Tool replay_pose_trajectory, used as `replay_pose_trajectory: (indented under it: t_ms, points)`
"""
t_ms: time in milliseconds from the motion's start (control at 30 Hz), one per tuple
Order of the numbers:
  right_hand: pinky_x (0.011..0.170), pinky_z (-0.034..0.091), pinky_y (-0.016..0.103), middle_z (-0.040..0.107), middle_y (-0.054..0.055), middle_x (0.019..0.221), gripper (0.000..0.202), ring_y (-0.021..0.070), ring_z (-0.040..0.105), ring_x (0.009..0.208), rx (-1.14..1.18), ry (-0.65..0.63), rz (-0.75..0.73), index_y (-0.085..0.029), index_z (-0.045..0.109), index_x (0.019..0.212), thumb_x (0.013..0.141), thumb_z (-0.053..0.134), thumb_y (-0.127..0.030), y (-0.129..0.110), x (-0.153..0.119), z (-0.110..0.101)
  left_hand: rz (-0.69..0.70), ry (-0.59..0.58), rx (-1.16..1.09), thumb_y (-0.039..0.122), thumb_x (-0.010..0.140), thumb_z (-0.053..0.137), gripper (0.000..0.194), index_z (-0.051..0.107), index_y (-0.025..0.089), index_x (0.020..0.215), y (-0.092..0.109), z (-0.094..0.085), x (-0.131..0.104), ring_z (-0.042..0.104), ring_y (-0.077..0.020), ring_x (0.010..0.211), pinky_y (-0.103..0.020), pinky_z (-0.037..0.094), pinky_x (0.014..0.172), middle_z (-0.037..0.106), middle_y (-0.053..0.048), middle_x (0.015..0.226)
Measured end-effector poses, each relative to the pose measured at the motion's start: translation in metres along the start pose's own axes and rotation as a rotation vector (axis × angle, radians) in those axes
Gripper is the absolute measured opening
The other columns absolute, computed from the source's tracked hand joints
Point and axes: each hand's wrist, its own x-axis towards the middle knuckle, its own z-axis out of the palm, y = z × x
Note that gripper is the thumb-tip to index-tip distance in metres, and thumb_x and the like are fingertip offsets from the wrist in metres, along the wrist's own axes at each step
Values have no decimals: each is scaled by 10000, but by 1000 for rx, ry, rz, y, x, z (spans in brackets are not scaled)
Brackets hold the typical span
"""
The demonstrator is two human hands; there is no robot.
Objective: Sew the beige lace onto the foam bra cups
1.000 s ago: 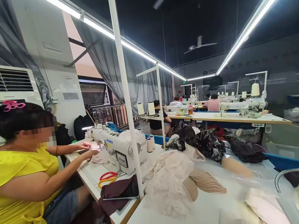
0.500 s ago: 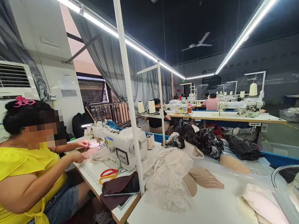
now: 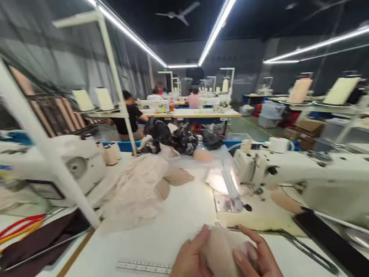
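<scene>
head | view swung right | both hands [image 3: 224, 266] now hold beige fabric piece [image 3: 223, 255]

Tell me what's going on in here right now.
A person at a sewing table holds a beige padded fabric piece in both hands, the left hand and right hand gripping it from either side, just in front of a white sewing machine. A heap of pale lace fabric lies further back on the table, and scissors with red and yellow handles lie on the next table to the left. Other people sit at machines farther down the room.
</scene>
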Motion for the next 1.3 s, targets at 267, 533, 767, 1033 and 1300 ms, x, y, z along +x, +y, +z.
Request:
replay_pose_trajectory:
  t_ms: [267, 533, 767, 1033, 1300]
  points:
    - [835, 563, 323, 671, -14, 879, 655, 210, 678, 860, 336, -49, 23, -266, 593, 1342, 813, 868, -538, -14, 1, 17, 61, 98, 25, 357, 578, 1032, 538, 810, 155, 1025, 17, 19, 1, 723, -335, 1090, -359, 620, 864, 803, -111, 1146]
    - [864, 585, 373, 705, 3, 916, 703, 225, 698, 863, 401, -66, 69, -276, 564, 1343, 777, 891, -536, -17, 2, 16, 144, 110, 63, 377, 608, 1009, 544, 799, 163, 1063, 8, 12, 6, 722, -348, 1111, -390, 624, 889, 808, -110, 1138]
    - [895, 567, 370, 756, 34, 1005, 743, 246, 720, 945, 354, -39, 38, -260, 565, 1363, 761, 901, -539, -16, 0, 18, 35, 76, -18, 334, 636, 958, 347, 801, 161, 892, 12, 15, 8, 716, -333, 1110, -357, 612, 873, 793, -85, 1102]
    - [903, 583, 385, 763, 47, 1019, 763, 267, 731, 975, 323, -45, 26, -264, 565, 1391, 768, 889, -561, -13, -1, 16, 25, -21, 117, 400, 616, 986, 476, 825, 136, 978, 12, 23, 7, 672, -374, 1161, -378, 573, 905, 799, -119, 1091]
    - [883, 579, 357, 776, 55, 1078, 754, 250, 741, 939, 372, -39, 57, -269, 550, 1374, 758, 909, -516, -18, 0, 17, -6, -81, 136, 486, 721, 932, 472, 827, 135, 1019, 10, 21, 8, 700, -343, 1094, -349, 569, 844, 805, -128, 1088]
